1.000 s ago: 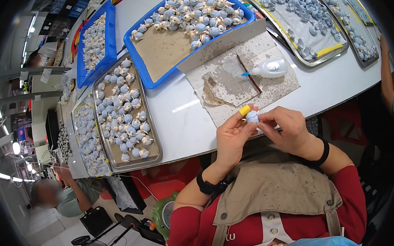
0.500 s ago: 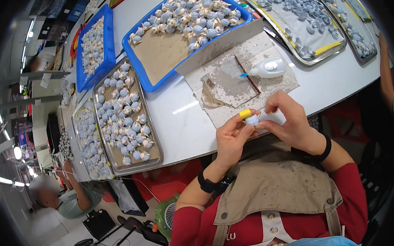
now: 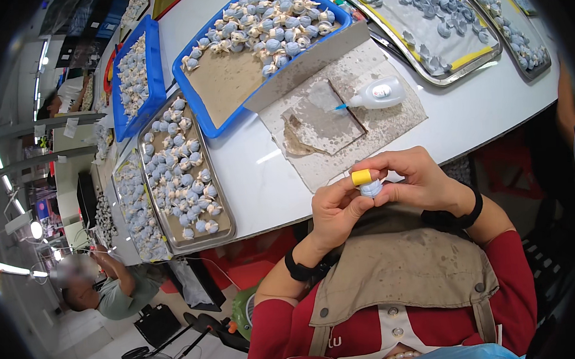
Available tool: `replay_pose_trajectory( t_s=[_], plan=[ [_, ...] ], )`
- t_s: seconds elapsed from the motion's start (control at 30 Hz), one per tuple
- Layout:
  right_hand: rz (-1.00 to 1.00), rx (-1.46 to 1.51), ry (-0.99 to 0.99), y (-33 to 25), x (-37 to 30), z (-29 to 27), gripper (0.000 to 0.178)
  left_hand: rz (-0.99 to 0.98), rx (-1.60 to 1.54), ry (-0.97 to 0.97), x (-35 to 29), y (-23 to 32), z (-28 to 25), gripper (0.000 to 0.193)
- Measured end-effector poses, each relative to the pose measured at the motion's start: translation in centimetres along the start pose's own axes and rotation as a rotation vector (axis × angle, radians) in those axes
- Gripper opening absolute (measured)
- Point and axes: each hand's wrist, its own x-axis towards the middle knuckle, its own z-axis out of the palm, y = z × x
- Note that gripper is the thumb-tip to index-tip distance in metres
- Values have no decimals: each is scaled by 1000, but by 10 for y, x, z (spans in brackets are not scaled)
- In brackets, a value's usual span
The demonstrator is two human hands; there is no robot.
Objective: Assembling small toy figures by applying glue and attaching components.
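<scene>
Between both hands, just off the table's near edge, is a small light-blue rounded figurine piece. My left hand pinches it from the left, thumb below and a yellow-banded finger across its top. From the other side my right hand presses thumb and fingers against the same piece, hiding part of it. Beyond the hands a stained cardboard sheet lies on the table. On it rests a clear glue bottle with a blue needle tip, lying on its side beside a thin dark stick.
A blue tray piled with blue-and-cream pieces stands behind the cardboard. Left are a metal tray of similar pieces and another blue tray. A metal tray of grey-blue shells is far right. A co-worker sits at left.
My right hand's fingers have come down and closed onto the piece, where its index finger was raised before. Both hands sit slightly lower in view.
</scene>
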Motion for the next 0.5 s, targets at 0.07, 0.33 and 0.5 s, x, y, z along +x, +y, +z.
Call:
replay_pose_trajectory(
  t_s=[0.07, 0.33, 0.5],
  plan=[
    [-25, -32, 10, -3, -2, -2, 42, 6, 56, -57, 2, 3, 1, 38],
    [-99, 7, 3, -7, -1, -8, 36, 23, 43, -107, 5, 10, 6, 26],
    [-85, -8, -15, -6, -10, -7, 37, -97, 46, -145, 2, 18, 7, 27]
  ],
)
